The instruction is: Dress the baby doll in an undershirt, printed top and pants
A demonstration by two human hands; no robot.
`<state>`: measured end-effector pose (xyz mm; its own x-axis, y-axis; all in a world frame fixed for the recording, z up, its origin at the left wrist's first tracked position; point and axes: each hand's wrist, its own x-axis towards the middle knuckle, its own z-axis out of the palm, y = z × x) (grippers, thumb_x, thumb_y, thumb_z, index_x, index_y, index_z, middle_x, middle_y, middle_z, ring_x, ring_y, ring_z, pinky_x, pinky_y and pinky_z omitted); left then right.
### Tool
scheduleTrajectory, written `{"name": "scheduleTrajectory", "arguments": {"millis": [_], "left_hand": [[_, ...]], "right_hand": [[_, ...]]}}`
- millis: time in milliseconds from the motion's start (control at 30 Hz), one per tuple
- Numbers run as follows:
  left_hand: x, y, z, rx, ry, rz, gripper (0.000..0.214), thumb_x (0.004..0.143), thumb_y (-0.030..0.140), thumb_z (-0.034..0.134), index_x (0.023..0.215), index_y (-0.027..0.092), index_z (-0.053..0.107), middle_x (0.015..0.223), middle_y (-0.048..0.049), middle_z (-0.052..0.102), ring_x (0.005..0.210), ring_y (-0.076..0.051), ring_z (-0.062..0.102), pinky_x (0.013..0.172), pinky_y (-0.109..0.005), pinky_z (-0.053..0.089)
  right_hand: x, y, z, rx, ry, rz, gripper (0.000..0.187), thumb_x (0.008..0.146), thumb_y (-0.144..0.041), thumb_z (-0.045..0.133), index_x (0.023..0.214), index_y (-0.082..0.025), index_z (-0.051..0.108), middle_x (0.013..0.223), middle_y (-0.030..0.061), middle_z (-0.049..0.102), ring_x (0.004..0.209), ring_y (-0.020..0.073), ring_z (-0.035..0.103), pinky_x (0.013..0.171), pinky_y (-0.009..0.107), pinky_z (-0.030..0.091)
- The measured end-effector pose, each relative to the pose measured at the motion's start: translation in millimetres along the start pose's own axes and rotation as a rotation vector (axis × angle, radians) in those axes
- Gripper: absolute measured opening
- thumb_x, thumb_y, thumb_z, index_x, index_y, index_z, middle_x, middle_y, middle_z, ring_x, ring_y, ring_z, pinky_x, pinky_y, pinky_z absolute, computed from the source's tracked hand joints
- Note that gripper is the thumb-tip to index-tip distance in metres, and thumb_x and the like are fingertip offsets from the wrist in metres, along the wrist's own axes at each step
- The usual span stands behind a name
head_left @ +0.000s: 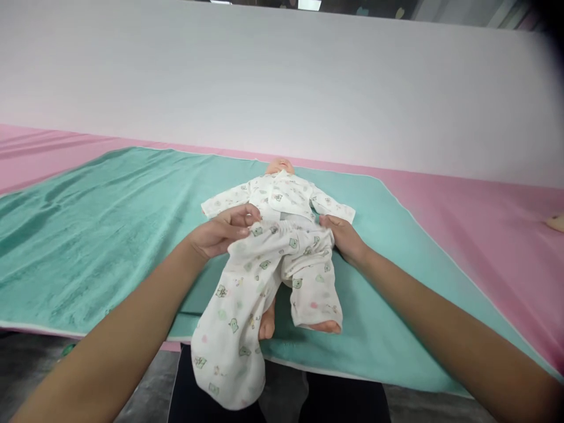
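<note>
A baby doll point(281, 166) lies on its back, head away from me, in a white patterned long-sleeved top point(291, 194). Printed baby pants point(251, 288) stretch across its lower body. One doll leg is inside the right-hand pant leg, its foot at the cuff. The other foot point(267, 322) is bare beside the left-hand pant leg, which hangs over the table's front edge. My left hand point(227, 230) is closed on the left end of the gathered waistband. At the waistband's right end, my right hand point(346, 236) grips the fabric between thumb and fingers.
A teal blanket point(110, 235) with a pale edge lies under the doll, over a pink cloth point(493, 241). Behind stands a plain white wall or panel point(282, 82). A pale object point(556, 222) shows at the far right. My knees are below the front edge.
</note>
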<state>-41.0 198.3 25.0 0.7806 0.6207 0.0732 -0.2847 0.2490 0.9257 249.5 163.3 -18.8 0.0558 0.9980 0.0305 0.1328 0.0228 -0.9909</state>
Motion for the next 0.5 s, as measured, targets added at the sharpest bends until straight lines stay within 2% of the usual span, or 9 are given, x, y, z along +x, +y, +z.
{"name": "scheduleTrajectory", "arguments": {"millis": [67,133,233,300,333,400,500], "left_hand": [[1.0,-3.9,5.5,-0.021,-0.021,0.018,0.034,0.059,0.012,0.072,0.09,0.018,0.058,0.077,-0.0023,0.064,0.062,-0.015,0.061,0.053,-0.023,0.048],[3.9,-7.4,10.0,-0.048,0.024,0.078,0.035,0.059,0.011,0.071,0.091,0.019,0.057,0.075,-0.0003,0.064,0.061,-0.014,0.061,0.053,-0.022,0.049],[8.6,-9.5,14.8,-0.057,0.098,0.125,0.036,0.059,0.01,0.07,0.091,0.021,0.056,0.076,0.0008,0.064,0.061,-0.013,0.061,0.055,-0.022,0.049],[10.5,-9.4,16.9,-0.04,0.094,0.105,0.037,0.059,0.011,0.07,0.092,0.02,0.056,0.075,0.0004,0.064,0.061,-0.014,0.061,0.054,-0.023,0.048],[11.1,-9.3,17.8,-0.031,0.089,0.097,0.036,0.059,0.011,0.07,0.092,0.02,0.056,0.075,0.0002,0.064,0.061,-0.014,0.061,0.053,-0.023,0.048],[11.6,-9.5,19.4,-0.024,0.093,0.101,0.036,0.06,0.012,0.069,0.092,0.02,0.055,0.075,0.0004,0.063,0.06,-0.014,0.061,0.053,-0.023,0.048],[12.1,-10.6,20.8,-0.022,0.126,0.135,0.032,0.062,0.012,0.069,0.089,0.02,0.053,0.072,0.0021,0.061,0.056,-0.012,0.058,0.052,-0.022,0.047]], "right_hand": [[1.3,-0.1,0.5,-0.004,0.048,-0.027,0.046,0.073,-0.06,0.052,0.056,-0.019,0.042,0.054,-0.0029,0.042,0.052,0.0102,0.039,0.056,0.027,0.04],[-5.8,-3.3,1.6,-0.037,0.083,-0.078,0.046,0.075,-0.059,0.05,0.054,-0.02,0.04,0.054,-0.0017,0.042,0.054,0.0116,0.042,0.058,0.029,0.042],[-23.8,-20.7,9.2,-0.118,0.104,-0.22,0.04,0.08,-0.054,0.048,0.06,-0.02,0.05,0.065,0.0016,0.052,0.064,0.0144,0.049,0.066,0.03,0.044],[-33.9,-40.4,21.2,-0.153,0.055,-0.296,0.033,0.083,-0.05,0.045,0.074,-0.022,0.058,0.081,0.003,0.058,0.077,0.0161,0.053,0.073,0.03,0.044],[-37.1,-51.2,29.2,-0.181,-0.008,-0.307,0.03,0.084,-0.049,0.046,0.082,-0.023,0.061,0.088,0.0029,0.06,0.082,0.0168,0.054,0.075,0.03,0.043],[-39.6,-71.1,46.6,-0.269,-0.213,-0.285,0.025,0.079,-0.045,0.055,0.092,-0.025,0.062,0.093,0.0015,0.061,0.084,0.0175,0.055,0.074,0.029,0.043],[-37.2,-86.3,69.2,-0.311,-0.554,-0.22,0.029,0.067,-0.036,0.069,0.093,-0.024,0.064,0.091,-0.0002,0.063,0.083,0.0187,0.057,0.071,0.029,0.044]]}}
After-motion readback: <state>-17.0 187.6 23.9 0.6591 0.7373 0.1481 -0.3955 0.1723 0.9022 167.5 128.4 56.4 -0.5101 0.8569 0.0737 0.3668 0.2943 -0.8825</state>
